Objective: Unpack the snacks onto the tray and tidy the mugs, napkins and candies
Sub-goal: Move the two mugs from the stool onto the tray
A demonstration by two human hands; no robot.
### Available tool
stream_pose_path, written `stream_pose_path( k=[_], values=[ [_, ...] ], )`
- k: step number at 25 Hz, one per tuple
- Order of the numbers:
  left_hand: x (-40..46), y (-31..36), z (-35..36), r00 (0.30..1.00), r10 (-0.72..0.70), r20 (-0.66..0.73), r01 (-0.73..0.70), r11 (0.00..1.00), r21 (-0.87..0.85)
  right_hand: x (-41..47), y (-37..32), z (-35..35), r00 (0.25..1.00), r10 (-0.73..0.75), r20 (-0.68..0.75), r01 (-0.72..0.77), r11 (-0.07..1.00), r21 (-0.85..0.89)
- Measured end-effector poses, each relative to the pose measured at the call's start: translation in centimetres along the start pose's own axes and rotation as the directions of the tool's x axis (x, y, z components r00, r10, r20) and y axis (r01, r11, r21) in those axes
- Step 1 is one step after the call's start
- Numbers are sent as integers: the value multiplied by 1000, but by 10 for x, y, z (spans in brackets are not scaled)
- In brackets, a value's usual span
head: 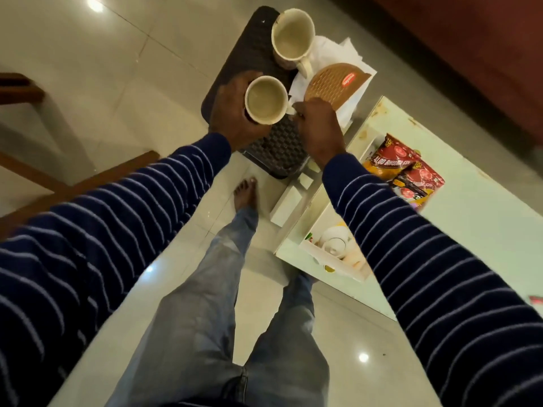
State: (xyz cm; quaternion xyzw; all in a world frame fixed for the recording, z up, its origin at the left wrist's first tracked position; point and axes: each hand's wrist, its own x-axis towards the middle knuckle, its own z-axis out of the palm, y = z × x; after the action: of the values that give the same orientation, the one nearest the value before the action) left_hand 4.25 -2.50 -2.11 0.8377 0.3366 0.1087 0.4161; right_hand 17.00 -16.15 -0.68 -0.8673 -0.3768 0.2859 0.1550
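Mugs are mid-tidy: the left hand [232,113] grips one mug [266,99] with fingers wrapped round it, above the dark tray [252,51], where a second mug [292,36] already stands. The right hand [318,124] pinches the napkins [329,51] beside the round snack pack [335,83]. Snack packets [402,168] lie on the table [476,218], apparently not yet unpacked; candies cannot be made out.

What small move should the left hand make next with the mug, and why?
Probably set the mug that the left hand grips down on the dark tray, beside the other mug. The right hand is at the napkins.
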Motion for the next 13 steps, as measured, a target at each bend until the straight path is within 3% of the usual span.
stream_pose_path(
  k=[5,13],
  values=[
    [-81,42,31,996,41,81,-39,999,-23,-106,41,-15,1000,15,-14,-14,999,44],
    [-221,119,157,920,-41,390,43,999,3,-297,165,-11,958,283,44,-286,955,78]
  ],
)
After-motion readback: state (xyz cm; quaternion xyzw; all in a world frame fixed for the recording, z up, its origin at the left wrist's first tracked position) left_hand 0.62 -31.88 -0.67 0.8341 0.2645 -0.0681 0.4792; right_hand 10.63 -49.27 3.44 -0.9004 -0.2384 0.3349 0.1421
